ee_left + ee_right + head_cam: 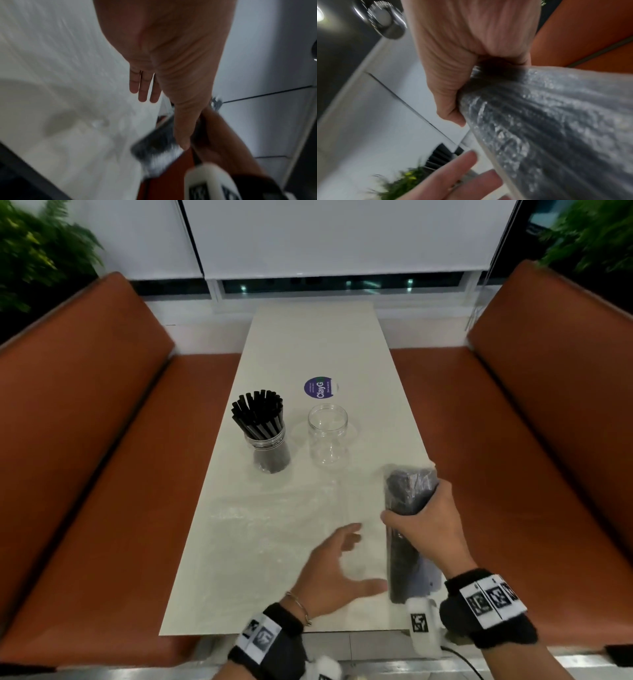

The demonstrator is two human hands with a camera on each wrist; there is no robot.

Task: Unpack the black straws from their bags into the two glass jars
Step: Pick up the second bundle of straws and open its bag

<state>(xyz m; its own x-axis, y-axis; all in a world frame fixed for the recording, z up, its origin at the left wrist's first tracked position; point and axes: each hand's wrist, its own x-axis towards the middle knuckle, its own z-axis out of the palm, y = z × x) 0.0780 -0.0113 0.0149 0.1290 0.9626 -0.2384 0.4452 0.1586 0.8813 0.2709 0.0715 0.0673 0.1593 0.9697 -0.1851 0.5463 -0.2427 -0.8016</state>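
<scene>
So from where I'm standing, over on the left of the table (219,542) there's one jar (270,451) already stuffed with black straws (257,416) standing up and fanning out of the top, so I'd say that half of the job is done. Just to its right sits the second jar (328,440), clear, lid off, nothing in it, which is presumably where the next lot goes. There's a round purple sticker (319,388) on the table just beyond it. In front of the jars you can make out a limp see-through bag (274,508) lying flat, looks like an emptied one but it's hard to tell against the pale top. Coming nearer, the left hand (337,571) is spread wide with straight fingers, holding nothing, hovering low over the table with the thumb reaching toward the near end of the pack, probably about to steady it or get at the opening. Then on the right, the right hand (426,525) has its fingers wrapped tight round the middle of a full bag of straws (404,546), which lies lengthwise near the table's right edge, far end tilted up a bit. The pack is a dark, dense bundle in shiny crinkly clear plastic, long and slim, still sealed as far as I can see.
</scene>
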